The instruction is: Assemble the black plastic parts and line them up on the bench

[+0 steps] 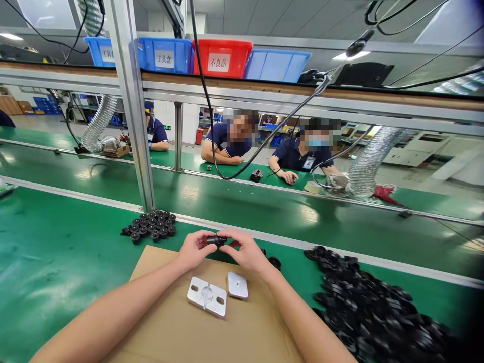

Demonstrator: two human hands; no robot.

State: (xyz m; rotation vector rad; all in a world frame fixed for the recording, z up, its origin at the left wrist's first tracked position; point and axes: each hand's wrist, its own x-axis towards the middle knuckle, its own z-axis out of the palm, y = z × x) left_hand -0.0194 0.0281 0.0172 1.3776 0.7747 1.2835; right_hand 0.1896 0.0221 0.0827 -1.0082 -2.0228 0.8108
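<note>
"While that black part [217, 240] is held over the far edge of the cardboard [170, 327], what's each hand doing?"
"Left hand [195, 248] and right hand [244, 247] both pinch it, from either side. Looks mid-work to me."
"The slotted plate [207, 296] and smaller block [238, 286]?"
"Lying on the cardboard, untouched."
"So what's done?"
"Probably the neat cluster [153, 226] at left; the loose pile [370, 302] at right seems left to do."
</note>
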